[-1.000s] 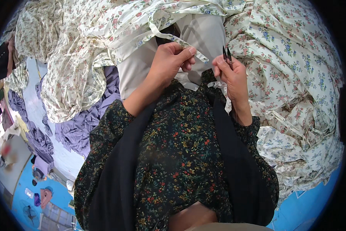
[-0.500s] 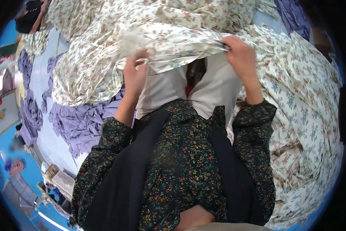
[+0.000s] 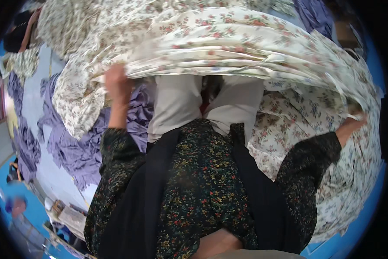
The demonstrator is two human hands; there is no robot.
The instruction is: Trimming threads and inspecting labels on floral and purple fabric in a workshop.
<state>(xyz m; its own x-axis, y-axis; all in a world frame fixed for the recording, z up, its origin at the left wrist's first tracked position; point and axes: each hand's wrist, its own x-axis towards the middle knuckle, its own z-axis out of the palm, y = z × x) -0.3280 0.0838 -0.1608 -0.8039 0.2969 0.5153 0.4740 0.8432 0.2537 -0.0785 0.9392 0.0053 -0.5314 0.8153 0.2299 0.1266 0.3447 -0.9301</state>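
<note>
A cream fabric with a small floral print [image 3: 215, 47] is stretched in a wide band across my knees. Its near edge runs gathered in long folds between my two hands. My left hand [image 3: 118, 84], somewhat blurred, is closed at the fabric's left part, beside my left knee. Far out to the right, my right hand [image 3: 351, 126] grips the edge, where a narrow strip hangs in a loop; its fingertips are partly hidden by cloth. More of the floral cloth lies heaped under and beyond the stretched band.
Crumpled purple fabric [image 3: 77, 138] lies to my left on a pale surface [image 3: 51, 166]. Another purple piece [image 3: 315, 15] is at the far right. A person's arm [image 3: 30, 26] shows at the far left. Boxes and small items [image 3: 69, 216] stand at the lower left.
My hands have moved wide apart, the right one far out to the right and nearer, the left one leftward. The floral fabric has been pulled out from a bunch into a long band.
</note>
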